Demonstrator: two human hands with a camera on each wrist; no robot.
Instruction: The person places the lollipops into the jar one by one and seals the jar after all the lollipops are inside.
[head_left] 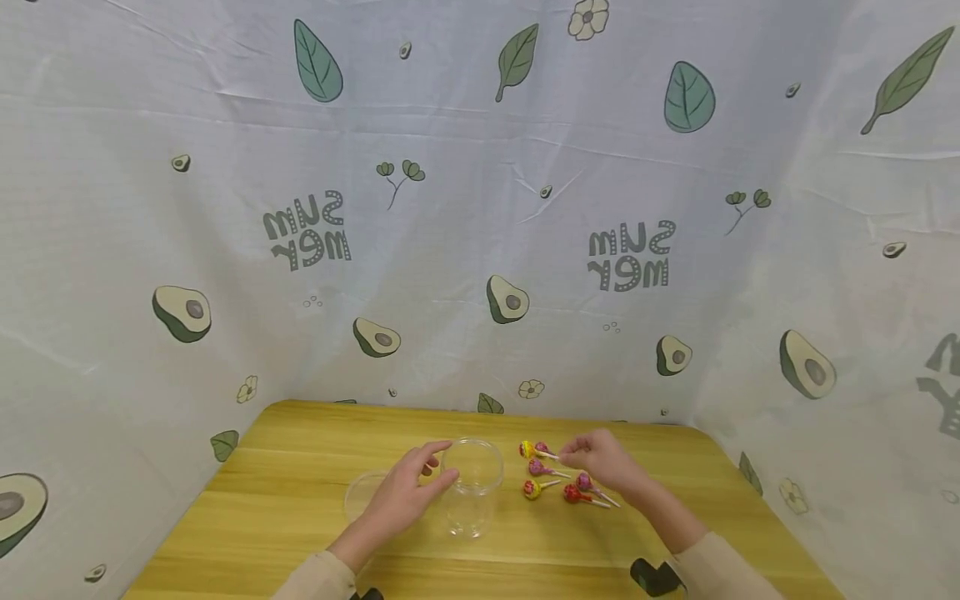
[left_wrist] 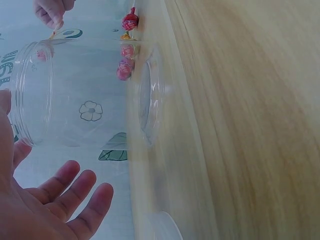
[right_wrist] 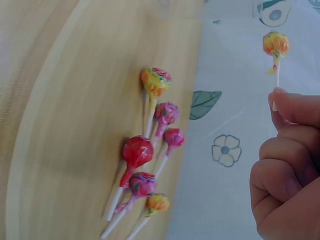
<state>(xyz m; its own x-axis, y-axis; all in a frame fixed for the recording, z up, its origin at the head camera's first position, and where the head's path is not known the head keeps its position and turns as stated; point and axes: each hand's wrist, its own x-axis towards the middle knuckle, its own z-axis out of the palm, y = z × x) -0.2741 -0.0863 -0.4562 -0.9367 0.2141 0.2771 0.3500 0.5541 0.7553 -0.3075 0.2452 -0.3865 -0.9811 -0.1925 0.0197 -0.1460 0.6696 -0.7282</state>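
Note:
A clear jar (head_left: pixel 468 512) stands upright on the table, its ringed mouth facing up. My left hand (head_left: pixel 408 487) is at the jar's left side, thumb and index finger spread beside the rim (left_wrist: pixel 32 95). Its other fingers are spread loosely away from the wall; whether the thumb or index touches is unclear. My right hand (head_left: pixel 603 458) pinches a lollipop by its white stick, yellow-wrapped head (right_wrist: pixel 276 44) upward, above the table. Below it lie several lollipops, among them a red one (right_wrist: pixel 137 151), a pink one (right_wrist: pixel 167 113) and a yellow one (right_wrist: pixel 156 82).
A clear round lid (head_left: pixel 358 497) lies left of the jar, partly behind my left hand. The wooden table (head_left: pixel 300 450) ends at a white printed curtain (head_left: pixel 450 250) at the back and sides. Dark straps (head_left: pixel 656 577) show near my wrists.

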